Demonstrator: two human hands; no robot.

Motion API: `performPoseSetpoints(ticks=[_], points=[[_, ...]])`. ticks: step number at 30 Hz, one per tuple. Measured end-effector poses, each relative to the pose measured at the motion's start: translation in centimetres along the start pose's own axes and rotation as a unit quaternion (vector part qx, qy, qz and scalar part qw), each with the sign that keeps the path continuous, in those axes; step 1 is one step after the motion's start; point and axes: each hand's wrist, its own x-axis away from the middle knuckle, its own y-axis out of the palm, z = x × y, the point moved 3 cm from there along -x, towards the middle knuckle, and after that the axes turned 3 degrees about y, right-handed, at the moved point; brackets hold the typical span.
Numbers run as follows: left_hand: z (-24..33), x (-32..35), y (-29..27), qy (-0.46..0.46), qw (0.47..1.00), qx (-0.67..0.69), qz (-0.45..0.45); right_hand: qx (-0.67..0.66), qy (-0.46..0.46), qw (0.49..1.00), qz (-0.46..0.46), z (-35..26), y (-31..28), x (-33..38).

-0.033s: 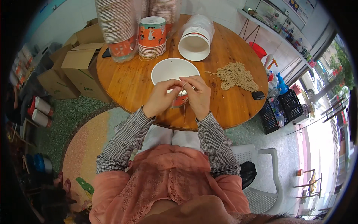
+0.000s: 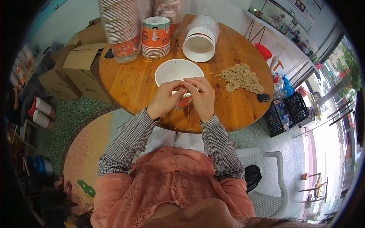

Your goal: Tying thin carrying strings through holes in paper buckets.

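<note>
A white-lined paper bucket (image 2: 179, 70) with an orange outside stands near the table's front edge, its mouth facing me. Over its near side my two hands meet, fingertips almost touching. My left hand (image 2: 165, 100) pinches a thin tan string (image 2: 189, 117). My right hand (image 2: 203, 99) is closed on the same string, and an end hangs below the fingers. Whether the string is fastened to the bucket is hidden by my fingers. To the right lies a loose heap of tan string (image 2: 240, 79) on the round wooden table (image 2: 129, 89).
Behind the bucket are an upturned stack of orange-and-green paper buckets (image 2: 156, 38), a tall wrapped stack (image 2: 121, 30) and a bagged stack lying on its side (image 2: 199, 47). A small black object (image 2: 263, 97) sits at the right edge. Cardboard boxes (image 2: 81, 72) stand left, a white chair (image 2: 272, 182) right.
</note>
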Motion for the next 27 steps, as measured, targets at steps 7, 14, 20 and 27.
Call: performPoseSetpoints(ticks=[7, 14, 20, 27], points=[[-0.7, -0.6, -0.1, -0.01, 0.998, -0.051, -0.026, -0.11, 0.047, 0.99, 0.071, 0.8, -0.2, -0.2], [-0.2, -0.5, 0.5, 0.049, 0.996, -0.073, -0.007, -0.125, 0.055, 0.987, 0.087, 0.9, -0.4, -0.3], [-0.5, -0.2, 0.8, 0.048, 0.992, -0.117, -0.026, 0.01, 0.019, 0.996, 0.085, -0.5, -0.8, -0.3], [-0.2, 0.4, 0.6, -0.003, 0.999, -0.029, -0.019, 0.318, -0.07, 0.943, 0.066, -0.5, -6.2, -2.4]])
